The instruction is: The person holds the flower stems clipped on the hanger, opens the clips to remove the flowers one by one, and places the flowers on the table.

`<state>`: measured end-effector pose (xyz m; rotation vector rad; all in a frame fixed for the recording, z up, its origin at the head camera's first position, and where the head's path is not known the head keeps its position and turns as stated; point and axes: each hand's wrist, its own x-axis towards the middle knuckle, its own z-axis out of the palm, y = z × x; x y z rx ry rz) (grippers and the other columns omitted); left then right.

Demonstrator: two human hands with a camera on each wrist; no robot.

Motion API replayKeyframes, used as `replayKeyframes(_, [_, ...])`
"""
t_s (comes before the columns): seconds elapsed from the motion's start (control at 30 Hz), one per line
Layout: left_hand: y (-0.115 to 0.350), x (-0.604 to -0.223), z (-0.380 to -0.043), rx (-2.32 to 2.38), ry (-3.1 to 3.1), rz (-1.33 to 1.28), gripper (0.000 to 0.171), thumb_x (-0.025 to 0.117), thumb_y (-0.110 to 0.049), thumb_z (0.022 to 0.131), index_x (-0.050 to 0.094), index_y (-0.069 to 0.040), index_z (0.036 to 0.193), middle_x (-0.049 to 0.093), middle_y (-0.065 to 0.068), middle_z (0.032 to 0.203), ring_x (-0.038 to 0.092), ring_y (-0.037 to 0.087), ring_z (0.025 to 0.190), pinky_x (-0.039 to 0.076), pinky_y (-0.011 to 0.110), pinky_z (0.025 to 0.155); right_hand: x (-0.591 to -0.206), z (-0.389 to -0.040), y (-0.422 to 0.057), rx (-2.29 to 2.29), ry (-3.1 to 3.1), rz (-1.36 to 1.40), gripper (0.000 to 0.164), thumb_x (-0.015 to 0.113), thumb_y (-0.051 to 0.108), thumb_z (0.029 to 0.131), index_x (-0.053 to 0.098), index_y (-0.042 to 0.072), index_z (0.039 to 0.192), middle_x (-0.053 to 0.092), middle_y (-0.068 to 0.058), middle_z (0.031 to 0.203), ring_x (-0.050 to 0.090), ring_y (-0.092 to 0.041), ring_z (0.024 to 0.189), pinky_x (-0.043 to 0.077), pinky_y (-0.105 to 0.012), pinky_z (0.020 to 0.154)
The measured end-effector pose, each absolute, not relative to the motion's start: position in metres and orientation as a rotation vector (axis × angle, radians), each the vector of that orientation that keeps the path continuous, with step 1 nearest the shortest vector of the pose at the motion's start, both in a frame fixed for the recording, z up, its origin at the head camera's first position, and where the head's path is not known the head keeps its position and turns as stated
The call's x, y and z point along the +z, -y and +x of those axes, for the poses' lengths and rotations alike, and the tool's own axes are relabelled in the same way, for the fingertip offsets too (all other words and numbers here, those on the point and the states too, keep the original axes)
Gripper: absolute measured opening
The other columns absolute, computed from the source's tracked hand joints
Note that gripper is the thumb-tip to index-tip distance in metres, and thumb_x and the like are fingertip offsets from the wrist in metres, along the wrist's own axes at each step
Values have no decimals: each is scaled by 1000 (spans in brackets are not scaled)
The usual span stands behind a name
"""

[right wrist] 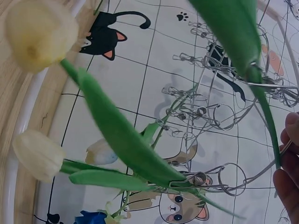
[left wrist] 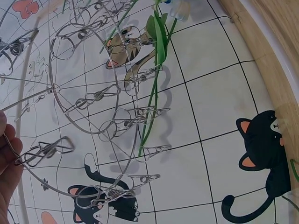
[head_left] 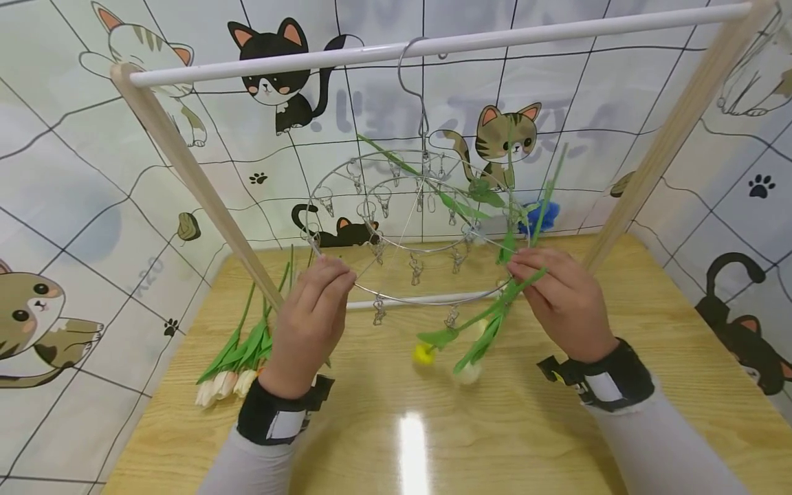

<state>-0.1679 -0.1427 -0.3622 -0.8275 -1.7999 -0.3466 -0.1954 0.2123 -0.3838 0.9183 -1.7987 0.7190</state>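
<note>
A round metal clip hanger [head_left: 408, 300] hangs by its hook from a white rod, with small wire clips [head_left: 415, 269] along its rings. My left hand [head_left: 312, 320] pinches the outer ring on the left, beside a dangling clip [left wrist: 46, 151]. On the opposite side my right hand [head_left: 563, 299] pinches the same ring between thumb and fingers. Artificial flowers hang head down from clips near the right hand: a yellow flower [head_left: 423, 354] and white tulips [right wrist: 38, 155]. Farther back on the right is a blue flower [head_left: 540, 218], its green stem pointing up.
White tulips [head_left: 216, 388] with green stems lie on the wooden table [head_left: 371, 426] at the left. The rack's white rod [head_left: 278, 64] spans two wooden posts [head_left: 192, 175]. Behind stands a wall [head_left: 383, 103] with printed cats.
</note>
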Motion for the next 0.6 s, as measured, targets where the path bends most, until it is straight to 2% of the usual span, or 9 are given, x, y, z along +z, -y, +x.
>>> replayKeyframes(0.33, [138, -355, -160, -409, 1682, -839, 21, 52, 1, 100, 71, 6, 110, 72, 21, 108, 70, 37, 106, 56, 38, 104, -381, -193, -210, 725, 1775, 957, 32, 60, 20, 106, 77, -6, 105, 75, -23, 103, 68, -42, 96, 45, -18, 113])
replayKeyframes(0.4, [133, -352, -158, -434, 1581, -867, 21, 51, 3, 99, 70, 6, 107, 71, 21, 103, 70, 36, 101, 59, 38, 95, -381, -192, -209, 717, 1772, 960, 31, 60, 19, 106, 77, -6, 102, 75, -22, 100, 69, -41, 95, 45, -18, 111])
replayKeyframes(0.47, [126, -350, -156, -445, 1436, -916, 19, 51, 5, 95, 69, 5, 101, 69, 19, 96, 68, 34, 91, 61, 35, 82, -381, -191, -208, 708, 1774, 961, 31, 59, 19, 107, 77, -6, 99, 75, -21, 99, 69, -39, 93, 46, -19, 109])
replayKeyframes(0.53, [119, -347, -155, -421, 1293, -989, 18, 50, 5, 91, 67, 3, 94, 67, 16, 88, 65, 30, 81, 59, 32, 68, -381, -191, -207, 706, 1773, 966, 31, 59, 18, 107, 77, -5, 97, 75, -20, 98, 69, -38, 92, 47, -20, 106])
replayKeyframes(0.6, [111, -347, -152, -371, 1212, -1071, 16, 49, 2, 88, 65, -1, 90, 66, 11, 83, 64, 24, 75, 57, 27, 59, -381, -191, -206, 707, 1764, 972, 31, 58, 18, 107, 77, -4, 96, 75, -19, 97, 69, -38, 91, 47, -22, 102])
